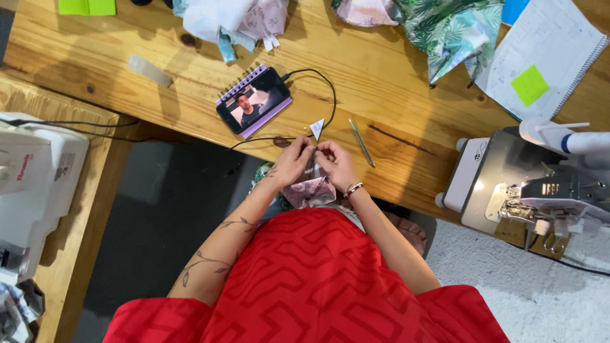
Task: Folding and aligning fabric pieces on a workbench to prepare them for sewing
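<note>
Presently, both of my hands meet at the near edge of the wooden surface [381, 76], working one small piece of patterned fabric [309, 189]. My left hand [293, 160] is pinched shut on the upper edge of the cloth, fingers curled in; my right hand [335, 164] is likewise closed on the same edge, just beside the left, the two nearly touching. The fabric hangs below the hands, over my lap and a red garment [311, 273], with its bulk folded on itself.

Assessment of the piece: it looks light, thin and limp, so it should fold and slip readily and will not hold a shape unsupported. I judge it is best taken by the edge or a folded corner, with a fingertip pinch on both sides, as held now; a loose grip would likely let the layers slide apart. It does not appear fragile.

Surroundings noted: a phone [252, 101] lies on a purple spiral notebook [270, 114], screen lit, a black cable [318, 79] running from it. A small white triangular scrap [317, 127] sits just beyond my hands, and a slim pen-like tool [361, 143] lies near it to the right. A sewing machine [540, 190] stands at the right, a white machine [35, 171] at the left. Leaf-print cloth [454, 32] and an open spiral pad [540, 57] lie at the far side.
</note>
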